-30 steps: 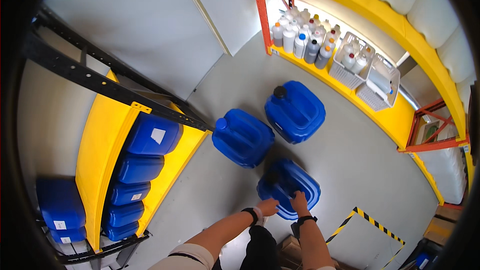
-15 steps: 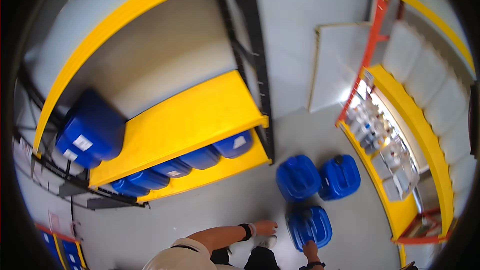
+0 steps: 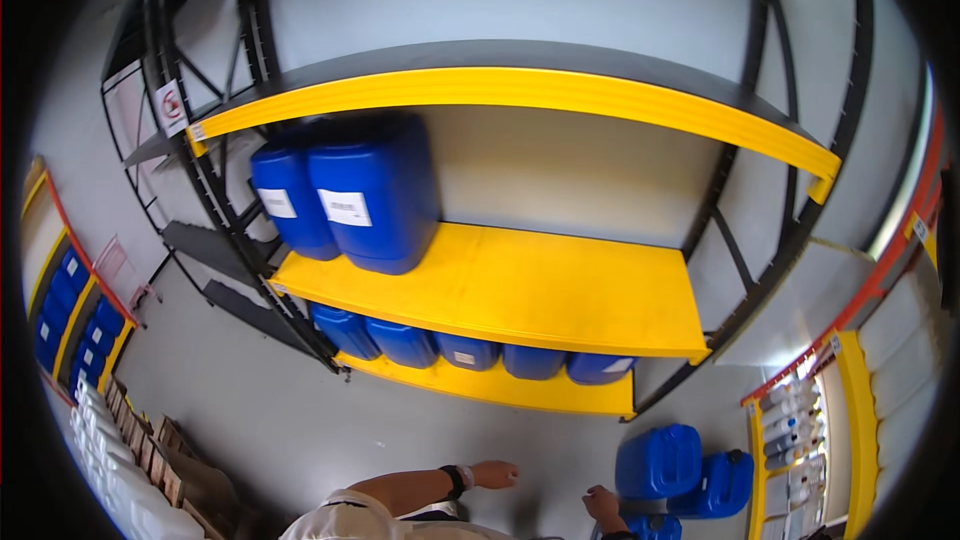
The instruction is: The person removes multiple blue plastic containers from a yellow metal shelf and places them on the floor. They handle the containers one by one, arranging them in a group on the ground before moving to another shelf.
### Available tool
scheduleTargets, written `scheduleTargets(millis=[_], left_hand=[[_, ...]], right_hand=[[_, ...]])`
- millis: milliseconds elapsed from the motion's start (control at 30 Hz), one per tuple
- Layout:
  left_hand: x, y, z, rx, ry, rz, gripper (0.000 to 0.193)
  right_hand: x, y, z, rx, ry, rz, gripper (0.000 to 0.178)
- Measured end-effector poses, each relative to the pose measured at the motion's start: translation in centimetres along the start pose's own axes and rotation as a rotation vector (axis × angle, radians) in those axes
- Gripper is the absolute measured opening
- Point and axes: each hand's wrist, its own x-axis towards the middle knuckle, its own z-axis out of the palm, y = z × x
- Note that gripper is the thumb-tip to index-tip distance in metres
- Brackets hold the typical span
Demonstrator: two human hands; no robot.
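Note:
My left hand (image 3: 494, 475) reaches out over the grey floor, its fingers loosely stretched with nothing visible in them. To the right, my right hand (image 3: 602, 504) has its fingers curled in; whether it holds anything is hidden. Just beside and below that wrist, the top of a blue jerrycan (image 3: 655, 527) shows at the lower edge, the rest cut off. Two more blue plastic jerrycans stand on the floor farther right: one (image 3: 656, 462), with another, black-capped jerrycan (image 3: 722, 488) beside it.
Ahead stands a rack with a yellow shelf (image 3: 560, 285) bearing two large blue jerrycans (image 3: 370, 205) at its left. Several more jerrycans (image 3: 470, 352) fill the level below. White containers (image 3: 125, 480) and wooden pallets (image 3: 165, 460) stand at lower left. Bottles (image 3: 790, 430) sit on the right rack.
My view has swung up and left, bringing the whole rack into sight. My right hand, earlier at the near jerrycan's top, now appears above and left of it. My left hand stays outstretched.

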Motion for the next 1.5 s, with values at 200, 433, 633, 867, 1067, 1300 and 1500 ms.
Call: scheduleTargets(millis=[200, 433, 633, 867, 1067, 1300, 1500], left_hand=[[-11.6, -9.9, -4.8, -0.082, 0.261, -0.274, 0.037], [-22.5, -17.5, -5.6, -0.251, 0.462, -0.434, 0.037], [-25.7, -20.8, -7.3, -0.324, 0.660, -0.443, 0.035], [-28.3, -22.9, -19.5, -0.234, 0.841, -0.313, 0.029], [-32.5, -20.3, -38.2, -0.207, 1.112, -0.191, 0.019], [-32.8, -16.8, -55.0, 0.009, 1.311, -0.062, 0.023], [-31.9, -18.3, -62.7, 0.152, 1.394, 0.029, 0.027]], right_hand=[[4.6, -15.1, 5.4, -0.099, -0.075, -0.326, 0.027], [6.0, -33.8, 7.3, -0.052, -0.177, -0.614, 0.023], [8.2, -46.3, 4.6, -0.010, -0.179, -0.830, 0.024], [10.0, -63.2, -4.2, 0.048, -0.095, -1.068, 0.020], [11.9, -76.9, -12.4, 0.101, 0.110, -1.354, 0.014], [17.6, -87.0, -17.0, -0.195, 0.428, -1.472, 0.020], [20.5, -90.4, -17.8, 0.048, 0.421, -1.709, 0.027]])
